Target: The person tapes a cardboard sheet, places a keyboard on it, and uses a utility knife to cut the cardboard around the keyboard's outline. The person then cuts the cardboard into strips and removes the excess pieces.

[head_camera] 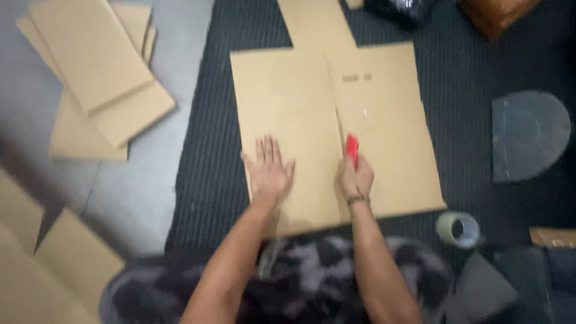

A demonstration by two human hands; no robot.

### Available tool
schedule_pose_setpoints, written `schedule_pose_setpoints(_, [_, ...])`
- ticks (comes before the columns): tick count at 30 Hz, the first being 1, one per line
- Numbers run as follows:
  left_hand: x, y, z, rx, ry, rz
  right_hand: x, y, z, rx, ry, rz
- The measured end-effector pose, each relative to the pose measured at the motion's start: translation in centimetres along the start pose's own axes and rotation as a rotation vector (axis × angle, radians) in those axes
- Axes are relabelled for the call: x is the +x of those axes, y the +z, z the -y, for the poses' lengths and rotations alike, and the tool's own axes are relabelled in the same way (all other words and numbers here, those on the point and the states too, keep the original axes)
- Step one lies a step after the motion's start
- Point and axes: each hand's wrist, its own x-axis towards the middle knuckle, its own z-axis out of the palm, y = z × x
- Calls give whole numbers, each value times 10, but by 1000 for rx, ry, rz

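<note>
A large flat sheet of brown cardboard (384,114) lies on a dark ribbed mat (207,150). My left hand (268,171) rests flat on the sheet, fingers spread, holding nothing. Just to its right, my right hand (354,179) grips a red-handled cutter (351,147) whose blade points away from me along a straight line in the middle of the sheet. The picture is blurred, so the blade tip is hard to make out.
Stacked cardboard pieces (96,72) lie on the grey floor at upper left, more cardboard (54,264) at lower left. A tape roll (459,229) sits to the right of the sheet. A dark half-round piece (528,135) lies at right.
</note>
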Motion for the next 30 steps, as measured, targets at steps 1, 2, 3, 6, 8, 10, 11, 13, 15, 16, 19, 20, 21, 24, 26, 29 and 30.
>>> schedule_pose_setpoints(1, [0,-3,2,15,-7,25,-3,-5,4,57,-118,-72])
schedule_pose_setpoints(2, [0,-6,3,10,-7,82,-2,-13,10,118,-245,-154])
schedule_pose_setpoints(3, [4,-9,2,-6,-7,127,2,-25,17,159,-254,-187])
schedule_pose_setpoints(6, [3,-22,7,-7,1,237,-16,-64,44,57,-357,-241])
schedule_pose_setpoints(8, [1,-28,11,7,42,233,-42,-91,59,-94,-346,-199])
schedule_pose_setpoints(10, [-3,-30,14,-34,56,239,-64,-111,73,233,-417,-231])
schedule_pose_setpoints(11, [-8,-29,16,-53,68,180,-75,-122,78,314,-306,-171])
schedule_pose_setpoints(13, [-24,-21,19,-91,91,73,-97,-148,82,464,-70,-51])
schedule_pose_setpoints(15, [-44,-14,18,-180,53,-9,-114,-170,85,1020,119,198])
schedule_pose_setpoints(16, [-52,-13,19,-222,36,-58,-119,-178,85,1297,217,326])
schedule_pose_setpoints(19, [-76,-15,26,-501,-125,-111,-121,-185,79,1440,592,188])
schedule_pose_setpoints(20, [-80,-18,29,-548,-117,-135,-119,-180,75,1383,507,198])
schedule_pose_setpoints(21, [-85,-19,30,-599,-111,-148,-114,-173,69,1317,431,203])
schedule_pose_setpoints(24, [-90,-22,34,-629,-66,-130,-105,-147,49,1167,283,210])
schedule_pose_setpoints(26, [-94,-20,36,-617,-48,-116,-105,-135,34,1104,230,203])
schedule_pose_setpoints(29, [-96,-17,34,-590,-33,-138,-113,-129,25,974,109,194])
schedule_pose_setpoints(30, [-96,-15,33,-568,-26,-148,-119,-130,22,881,34,203])
